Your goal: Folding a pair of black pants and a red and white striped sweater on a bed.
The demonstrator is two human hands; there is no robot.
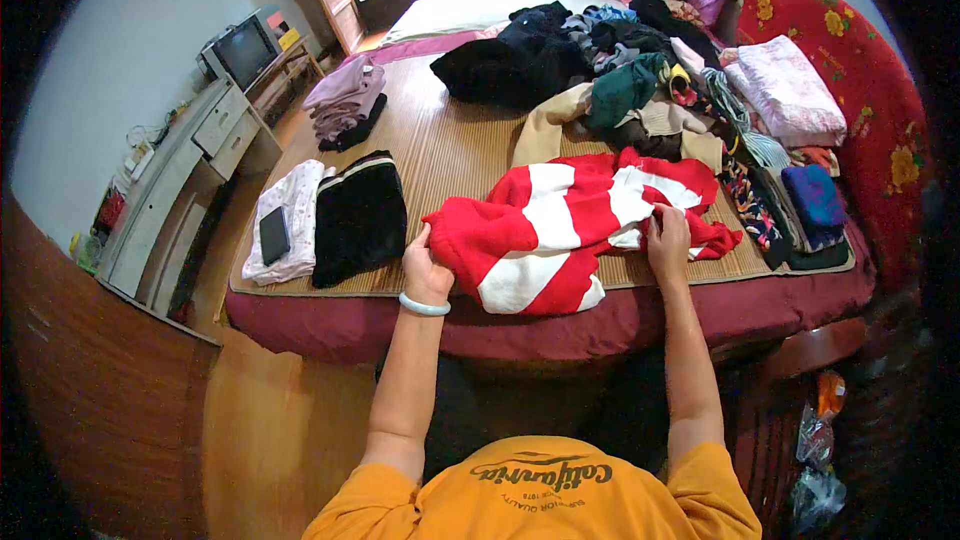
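Note:
A red and white striped knit sweater [551, 221] lies rumpled across the near edge of the bed. My left hand [427, 270], with a pale bangle at the wrist, grips its left end between thumb and fingers. My right hand [667, 240] pinches the fabric at the right side, near the collar or a sleeve; which one is unclear. Left of the sweater are a folded black garment [360, 221] and a folded white patterned garment [300, 195]. A dark smartphone [274, 235] rests on the white one.
Behind the sweater, a heap of loose clothes [517, 64] covers the bamboo mat [420, 142]. A pile of folded pink clothes [349, 94] stands at the far left. Folded bedding [791, 86] and a blue-purple folded cloth [814, 195] lie right, by the red headboard [862, 90].

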